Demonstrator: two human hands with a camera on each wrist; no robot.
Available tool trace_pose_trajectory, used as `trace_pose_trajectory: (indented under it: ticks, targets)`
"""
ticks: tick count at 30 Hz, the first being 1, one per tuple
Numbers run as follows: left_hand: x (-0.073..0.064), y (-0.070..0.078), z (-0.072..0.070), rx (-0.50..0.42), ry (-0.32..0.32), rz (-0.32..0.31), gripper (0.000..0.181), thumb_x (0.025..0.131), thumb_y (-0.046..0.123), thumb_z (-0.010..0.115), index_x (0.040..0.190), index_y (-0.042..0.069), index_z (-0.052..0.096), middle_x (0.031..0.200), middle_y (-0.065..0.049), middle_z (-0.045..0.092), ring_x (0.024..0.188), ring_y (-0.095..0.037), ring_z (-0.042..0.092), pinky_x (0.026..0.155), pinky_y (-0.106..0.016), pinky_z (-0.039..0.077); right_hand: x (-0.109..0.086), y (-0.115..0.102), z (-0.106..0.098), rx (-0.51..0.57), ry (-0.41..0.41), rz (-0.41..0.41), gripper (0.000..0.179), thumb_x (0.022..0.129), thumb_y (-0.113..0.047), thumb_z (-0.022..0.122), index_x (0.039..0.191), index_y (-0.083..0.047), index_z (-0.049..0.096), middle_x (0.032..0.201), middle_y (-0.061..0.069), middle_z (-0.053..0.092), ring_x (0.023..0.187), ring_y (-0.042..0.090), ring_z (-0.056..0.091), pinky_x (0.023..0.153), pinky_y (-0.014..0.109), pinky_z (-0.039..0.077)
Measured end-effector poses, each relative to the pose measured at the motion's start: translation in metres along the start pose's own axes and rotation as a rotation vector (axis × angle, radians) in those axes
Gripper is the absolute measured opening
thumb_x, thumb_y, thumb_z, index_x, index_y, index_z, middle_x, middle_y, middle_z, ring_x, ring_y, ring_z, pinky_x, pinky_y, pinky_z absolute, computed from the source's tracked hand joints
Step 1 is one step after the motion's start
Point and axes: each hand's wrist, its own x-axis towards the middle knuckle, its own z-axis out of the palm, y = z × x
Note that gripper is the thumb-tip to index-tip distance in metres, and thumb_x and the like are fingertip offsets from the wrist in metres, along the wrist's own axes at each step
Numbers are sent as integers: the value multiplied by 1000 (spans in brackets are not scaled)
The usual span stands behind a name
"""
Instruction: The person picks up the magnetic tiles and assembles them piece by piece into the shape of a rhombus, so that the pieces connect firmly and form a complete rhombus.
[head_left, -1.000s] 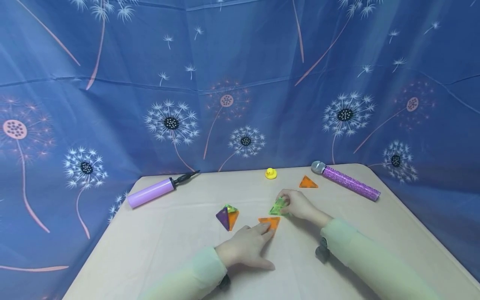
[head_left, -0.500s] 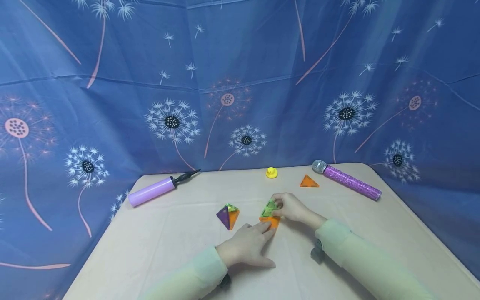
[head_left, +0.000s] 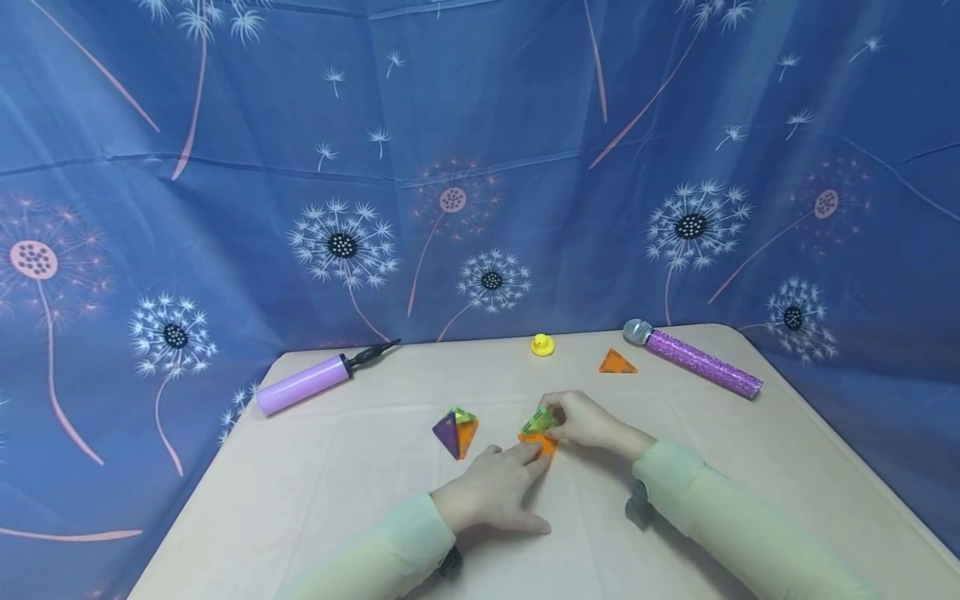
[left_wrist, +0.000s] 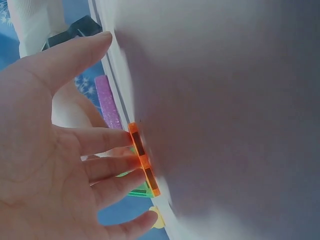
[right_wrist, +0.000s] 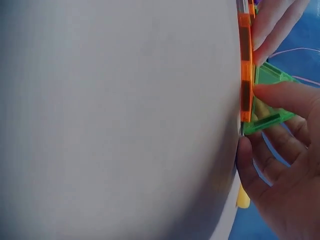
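An orange triangular magnetic tile (head_left: 546, 446) lies flat on the table, with the straight fingertips of my left hand (head_left: 495, 490) resting on it. My right hand (head_left: 588, 418) pinches a green triangular magnetic tile (head_left: 537, 422) between thumb and fingers. That green tile stands tilted up at the orange tile's far edge, and in the right wrist view the green tile (right_wrist: 272, 80) meets the orange tile (right_wrist: 246, 75) there. To the left sits a small pyramid of tiles (head_left: 447, 433) with purple, orange and green faces.
Another orange triangle tile (head_left: 617, 362) lies farther back. Near the back edge are a yellow rubber duck (head_left: 542, 345), a purple glittery microphone (head_left: 701, 364) on the right and a lilac hand pump (head_left: 306, 386) on the left. A blue curtain (head_left: 480, 167) hangs behind the table (head_left: 330, 492).
My right hand has brought the green tile left and toward me to the orange tile's far edge, and its tilt has changed. The left hand stays in place.
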Motion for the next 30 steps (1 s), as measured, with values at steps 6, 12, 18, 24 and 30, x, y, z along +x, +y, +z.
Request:
trace_pose_trajectory:
  ticks: [6,12,18,24,30]
  targets:
    - [0,-8,-2,-90,-13,3,82,87,62,70,153,19,49,159,-6,41,145,-18,39,107,-57,43,-3,7,-16,20,-136,-18,47,70,14,69,109,-13,70,102,-4,68,94,18,61,87,42,54]
    - [-3,-17,-4,-176,-59,28,81,89,58,70,155,19,45,162,-6,36,147,-20,35,110,-50,42,-9,19,-35,-63,-82,40,35,81,7,69,114,-3,70,109,6,70,103,27,65,94,46,54]
    - [-5,-22,-4,-180,-60,50,79,90,55,71,154,17,47,162,-5,36,147,-20,35,110,-43,42,-8,36,-56,-447,56,30,38,93,-17,72,122,7,66,126,26,63,124,46,55,107,59,41]
    - [-2,-25,2,-131,-8,68,75,90,54,71,152,16,50,159,-8,40,143,-21,42,106,-40,46,0,58,-68,-597,83,85,55,97,-29,68,131,14,57,139,38,50,133,54,43,113,61,32]
    - [2,-27,5,-159,-18,64,76,90,52,73,152,15,49,160,-10,39,141,-24,45,108,-39,45,4,70,-68,-547,55,166,61,101,-32,62,132,19,53,142,42,43,136,56,37,115,61,28]
